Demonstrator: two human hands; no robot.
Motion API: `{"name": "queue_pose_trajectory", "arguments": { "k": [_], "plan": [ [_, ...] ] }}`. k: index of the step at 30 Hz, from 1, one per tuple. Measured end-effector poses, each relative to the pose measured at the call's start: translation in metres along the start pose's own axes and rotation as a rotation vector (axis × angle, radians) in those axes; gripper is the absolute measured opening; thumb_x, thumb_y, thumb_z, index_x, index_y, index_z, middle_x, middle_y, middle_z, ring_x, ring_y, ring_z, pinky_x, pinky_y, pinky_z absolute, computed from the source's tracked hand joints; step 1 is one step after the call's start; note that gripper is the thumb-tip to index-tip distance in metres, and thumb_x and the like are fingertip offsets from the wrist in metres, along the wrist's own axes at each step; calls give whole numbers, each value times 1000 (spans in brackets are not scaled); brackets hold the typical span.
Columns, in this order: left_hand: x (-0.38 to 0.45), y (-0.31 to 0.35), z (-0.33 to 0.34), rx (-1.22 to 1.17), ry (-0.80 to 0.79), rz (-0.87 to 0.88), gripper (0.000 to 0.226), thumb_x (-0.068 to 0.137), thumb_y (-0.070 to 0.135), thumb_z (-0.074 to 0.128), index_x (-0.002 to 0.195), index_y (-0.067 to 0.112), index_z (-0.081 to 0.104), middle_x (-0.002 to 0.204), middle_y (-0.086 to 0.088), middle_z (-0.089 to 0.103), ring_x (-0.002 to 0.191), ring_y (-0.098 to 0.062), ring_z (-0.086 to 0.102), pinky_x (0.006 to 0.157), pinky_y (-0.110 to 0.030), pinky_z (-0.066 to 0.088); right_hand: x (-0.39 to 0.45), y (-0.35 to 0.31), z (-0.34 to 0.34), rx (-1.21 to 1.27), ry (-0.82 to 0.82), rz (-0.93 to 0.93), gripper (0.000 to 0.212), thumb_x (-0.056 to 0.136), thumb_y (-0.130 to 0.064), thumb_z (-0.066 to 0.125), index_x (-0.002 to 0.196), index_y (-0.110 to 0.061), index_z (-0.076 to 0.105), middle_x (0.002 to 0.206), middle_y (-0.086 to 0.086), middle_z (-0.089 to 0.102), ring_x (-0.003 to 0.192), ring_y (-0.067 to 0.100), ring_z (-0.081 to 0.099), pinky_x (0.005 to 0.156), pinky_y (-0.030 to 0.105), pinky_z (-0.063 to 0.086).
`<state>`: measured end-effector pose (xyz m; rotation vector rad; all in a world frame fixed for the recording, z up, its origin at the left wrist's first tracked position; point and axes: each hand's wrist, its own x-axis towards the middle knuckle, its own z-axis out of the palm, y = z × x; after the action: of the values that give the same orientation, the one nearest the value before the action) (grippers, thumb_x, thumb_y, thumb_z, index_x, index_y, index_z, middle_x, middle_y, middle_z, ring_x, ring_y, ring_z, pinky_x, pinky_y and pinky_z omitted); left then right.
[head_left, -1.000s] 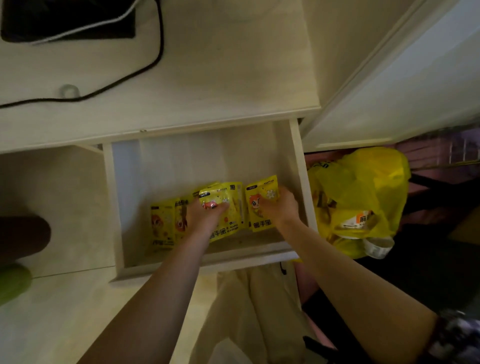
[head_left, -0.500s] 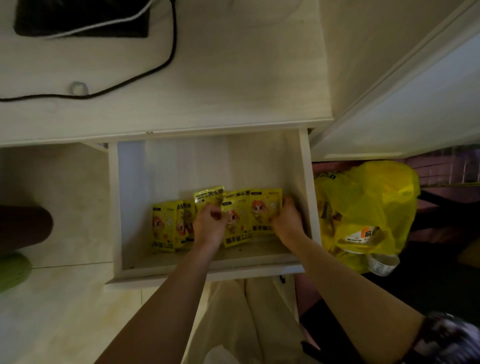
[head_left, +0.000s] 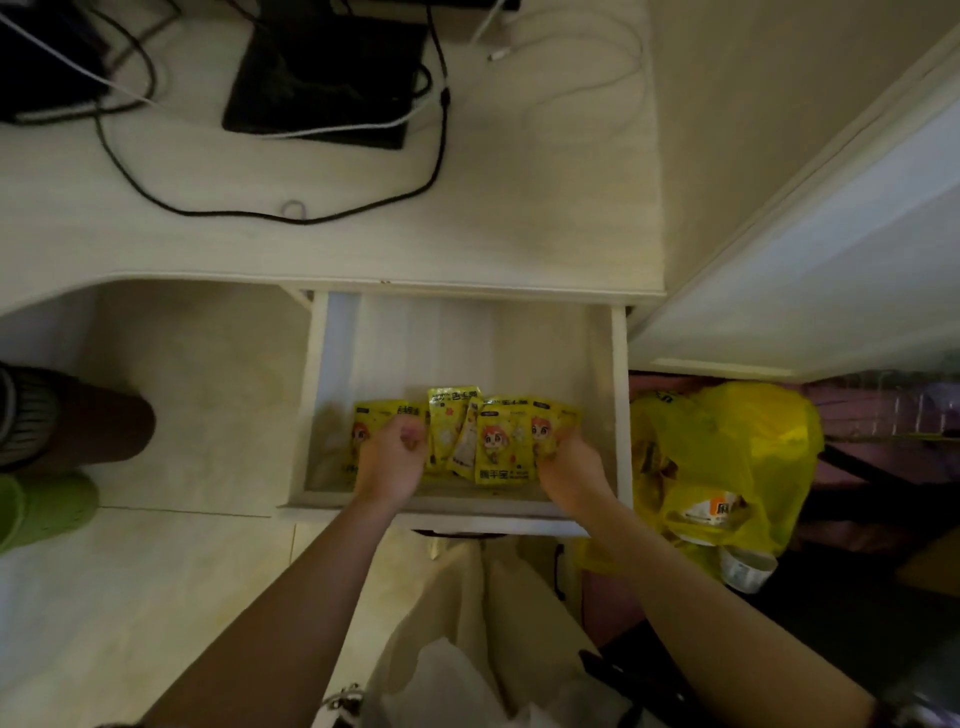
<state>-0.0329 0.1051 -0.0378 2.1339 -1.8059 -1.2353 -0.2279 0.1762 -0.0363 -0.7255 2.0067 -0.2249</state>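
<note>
Where the packets (head_left: 501, 447) lie: drawer (head_left: 467, 343), front end.
Left hand (head_left: 392, 460): fingers curled on leftmost packet (head_left: 366, 421).
Right hand (head_left: 569, 465): curled round rightmost packet (head_left: 550, 423).

A home room: pale wooden table (head_left: 519, 223) with cables (head_left: 363, 197), open drawer (head_left: 621, 415), tiled floor (head_left: 130, 597), yellow shopping bag (head_left: 753, 452).

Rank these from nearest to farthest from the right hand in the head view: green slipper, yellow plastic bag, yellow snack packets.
1. yellow snack packets, in the drawer, gripped by the right hand.
2. yellow plastic bag, just right of the drawer.
3. green slipper, far left.
</note>
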Motion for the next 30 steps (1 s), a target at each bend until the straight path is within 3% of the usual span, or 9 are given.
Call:
{"name": "queue_pose_trajectory", "arguments": {
  "k": [4, 7, 11, 16, 21, 26, 30],
  "plan": [
    [-31, -13, -27, 3, 53, 79, 17, 86, 10, 63, 103, 14, 66, 96, -2, 72, 92, -22, 68, 78, -27, 50, -32, -24, 8, -133, -42, -152, 49, 92, -11, 44, 140, -10, 34, 139, 13, 43, 118, 33, 53, 88, 38, 49],
    [-54, -28, -46, -36, 114, 72, 22, 87, 10, 63, 109, 11, 64, 98, -5, 72, 91, -24, 67, 80, -32, 51, -53, -42, 21, -217, -69, -272, 41, 94, -12, 44, 135, -12, 39, 135, 12, 46, 113, 32, 54, 84, 38, 49],
    [-85, -56, -70, -125, 205, 19, 22, 89, 11, 60, 111, 11, 64, 94, -7, 71, 86, -21, 64, 75, -25, 47, -79, -65, 47, -356, -108, -447, 35, 96, -13, 42, 130, -8, 44, 130, 11, 50, 115, 29, 52, 86, 34, 44],
    [-124, -102, -101, -220, 302, -96, 21, 90, 11, 57, 110, 17, 62, 82, 3, 63, 80, -16, 61, 70, -23, 42, -115, -98, 93, -505, -106, -590, 29, 97, -19, 38, 122, -10, 48, 101, 15, 64, 89, 30, 63, 69, 38, 51],
    [-150, -155, -133, -306, 363, -177, 20, 92, 11, 56, 110, 18, 60, 78, 7, 61, 72, -5, 57, 64, -21, 45, -148, -131, 151, -580, -133, -686, 31, 96, -23, 41, 126, -17, 48, 110, 12, 65, 96, 27, 64, 75, 38, 55],
    [-166, -232, -176, -318, 405, -258, 21, 93, 13, 53, 112, 19, 59, 87, 0, 65, 80, -15, 61, 68, -24, 45, -180, -167, 225, -631, -199, -787, 29, 97, -25, 40, 123, -16, 48, 105, 9, 66, 92, 22, 62, 70, 36, 53],
    [-169, -280, -213, -265, 433, -308, 22, 94, 15, 51, 114, 17, 59, 94, -4, 67, 80, -17, 60, 71, -29, 50, -201, -195, 273, -672, -220, -841, 28, 98, -27, 40, 121, -15, 49, 104, 6, 66, 91, 18, 62, 78, 36, 55]
  ]
}}
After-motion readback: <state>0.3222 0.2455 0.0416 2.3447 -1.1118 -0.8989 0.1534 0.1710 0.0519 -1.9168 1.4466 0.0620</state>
